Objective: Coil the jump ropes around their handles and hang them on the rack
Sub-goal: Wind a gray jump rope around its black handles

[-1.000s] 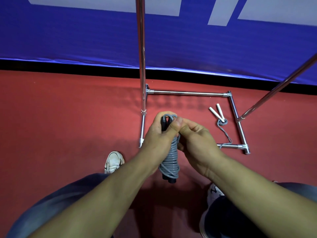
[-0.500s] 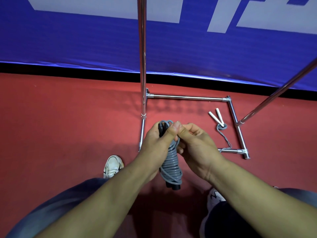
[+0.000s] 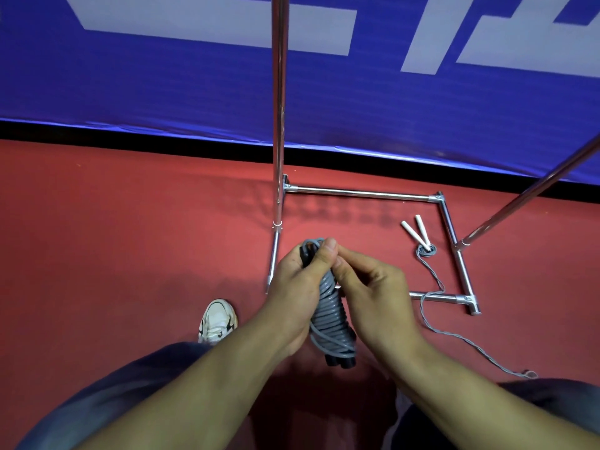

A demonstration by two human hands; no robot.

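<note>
A grey jump rope is wound in tight coils around its two black handles, whose ends stick out at the bottom. My left hand grips the bundle from the left, thumb pressed on the top loop. My right hand pinches the rope near the top, fingertips against my left thumb. A second jump rope with white handles lies uncoiled on the red floor inside the rack's base, its thin grey cord trailing over the front bar toward my right knee. The chrome rack stands just beyond my hands.
The rack's base is a square of chrome tubes on the red floor, with a slanted pole rising to the right. A blue banner runs behind it. My white shoe is at the lower left.
The view has tilted slightly, so hands and bundle sit lower in the frame. My right fingers have shifted on the top of the coil. The bundle stays held in both hands.
</note>
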